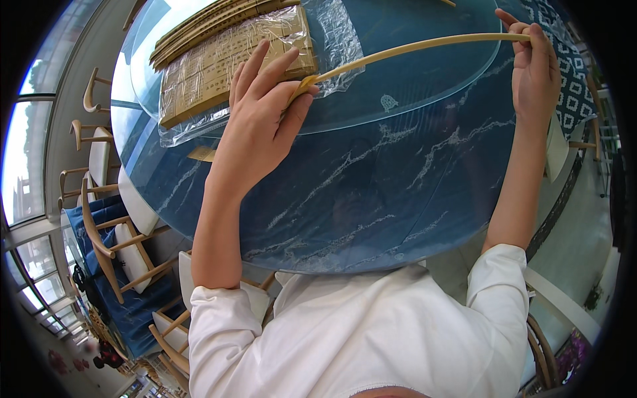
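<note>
A long, thin, pale tan strip [411, 48] stretches between my hands above the table, bowing slightly upward. At its left end my left hand [249, 126] is closed, with thumb and forefinger pinching a small yellowish folded piece [302, 86] against the strip. The other fingers of that hand point away over a brown cardboard-like pack [232, 73]. My right hand [536, 79] grips the strip's right end between thumb and fingers, one finger sticking out. Brown slats [219, 26] lie stacked on the pack. Clear plastic film [342, 43] wraps and surrounds it.
A round glass turntable [424, 105] sits on the blue marble-patterned table [371, 199]. Another small tan piece [202, 153] lies by the turntable's left edge. Wooden chairs [129, 255] stand to the left. Patterned dark cloth [572, 99] hangs beyond my right hand.
</note>
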A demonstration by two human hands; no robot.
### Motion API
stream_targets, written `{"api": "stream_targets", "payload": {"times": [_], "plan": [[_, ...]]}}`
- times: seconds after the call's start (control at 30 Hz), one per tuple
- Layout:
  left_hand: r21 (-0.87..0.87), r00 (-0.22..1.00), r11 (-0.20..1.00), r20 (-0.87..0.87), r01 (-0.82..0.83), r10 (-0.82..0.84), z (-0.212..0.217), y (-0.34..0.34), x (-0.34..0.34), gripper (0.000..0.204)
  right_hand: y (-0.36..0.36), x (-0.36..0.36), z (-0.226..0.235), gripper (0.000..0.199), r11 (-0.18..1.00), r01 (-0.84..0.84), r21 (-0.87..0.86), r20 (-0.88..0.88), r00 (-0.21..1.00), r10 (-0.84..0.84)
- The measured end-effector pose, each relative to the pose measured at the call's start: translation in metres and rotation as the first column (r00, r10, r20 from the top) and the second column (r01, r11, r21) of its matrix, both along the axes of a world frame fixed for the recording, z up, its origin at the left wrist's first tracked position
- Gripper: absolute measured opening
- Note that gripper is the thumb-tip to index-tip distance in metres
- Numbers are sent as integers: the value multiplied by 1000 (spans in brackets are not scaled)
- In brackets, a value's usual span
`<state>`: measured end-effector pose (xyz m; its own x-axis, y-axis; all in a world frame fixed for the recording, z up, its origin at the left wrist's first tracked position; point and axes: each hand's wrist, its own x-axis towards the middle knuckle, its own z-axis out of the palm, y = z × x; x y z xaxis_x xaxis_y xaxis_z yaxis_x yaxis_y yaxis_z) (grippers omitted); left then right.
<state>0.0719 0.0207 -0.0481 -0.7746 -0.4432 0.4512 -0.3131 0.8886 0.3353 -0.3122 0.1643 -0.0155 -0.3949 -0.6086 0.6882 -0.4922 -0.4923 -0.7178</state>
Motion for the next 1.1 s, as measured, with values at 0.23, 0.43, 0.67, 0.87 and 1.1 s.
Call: {"api": "stream_targets", "payload": {"times": [0.23, 0.43, 0.67, 0.87, 1.1], "plan": [[-46, 997, 999, 72, -22, 25, 1, 0, 3, 19, -4, 28, 15, 38, 994, 106, 18, -65, 992, -105], [-43, 996, 999, 85, -14, 18, -1, 0, 3, 23, -7, 27, 13, 38, 993, 115, 13, -48, 992, -114], [-6, 996, 1000, 85, -4, 5, -1, 1, 4, 26, -6, 26, 12, 38, 993, 118, 8, -37, 992, -118], [47, 995, 999, 99, -6, 1, 0, 0, 7, 35, -4, 13, 3, 33, 996, 92, 8, 48, 995, -92], [108, 995, 994, 97, 15, -26, 0, 1, 6, 35, -2, -30, -19, 31, 999, -17, -27, 232, 972, 23]]}}
